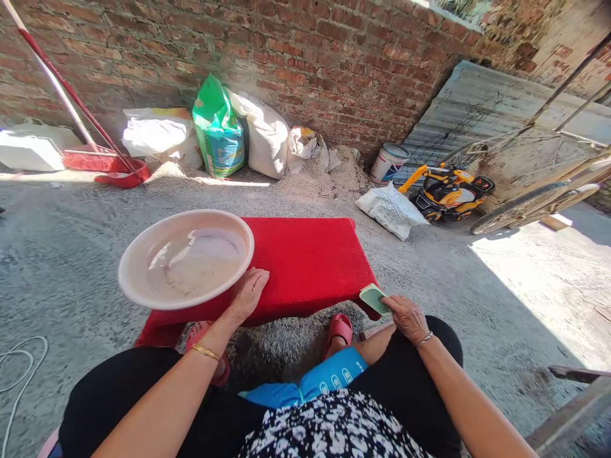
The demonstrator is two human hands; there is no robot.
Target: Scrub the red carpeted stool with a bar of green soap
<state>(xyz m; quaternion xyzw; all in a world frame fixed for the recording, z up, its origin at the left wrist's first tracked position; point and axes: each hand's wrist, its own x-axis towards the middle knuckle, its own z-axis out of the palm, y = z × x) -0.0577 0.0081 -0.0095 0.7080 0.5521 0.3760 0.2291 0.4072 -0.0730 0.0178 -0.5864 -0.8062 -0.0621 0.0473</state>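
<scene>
Brick wall [305,70] at 12 o'clock, sacks [261,143] along its foot at 11. Red-covered desk [300,254] dead ahead on grey floor [477,286]. Basin [135,267] sits on the desk's 9 o'clock end, water [205,267] in it, rim overhanging the edge. Left hand [251,292] is right by the rim at the basin's 4 o'clock; fingers partly hidden, can't tell if open or gripping. Right hand [405,315] grips a green tool [372,298], maybe a brush, by its near end at the desk's 4 o'clock corner. Can't tell if tool touches desk. Handling: hold tool firmly, wet it'd likely slip. Left hand should steady, not push down on the rim; overhang plus water could mean a tip or slop.
</scene>
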